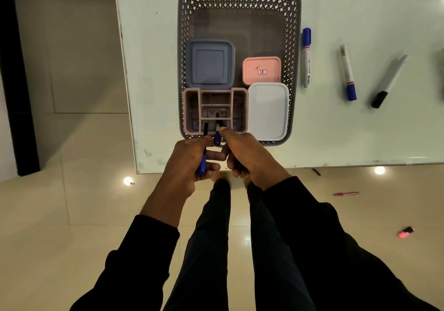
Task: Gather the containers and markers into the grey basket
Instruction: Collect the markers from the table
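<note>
Both hands hover at the near edge of the grey basket (294, 46), the left hand (192, 157) curled round one marker (203, 152) and the right hand (247, 154) pinching another marker (217, 137), likely to drop them into the pink divided tray (192, 111) beside the lidded containers (210, 64).

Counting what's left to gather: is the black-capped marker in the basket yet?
Out. The black-capped marker lies on the table, right of the grey basket.

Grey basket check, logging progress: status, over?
Left hand and right hand each grip a marker over the pink organizer. Four containers in grey basket. Three markers on table, unobstructed.
</note>
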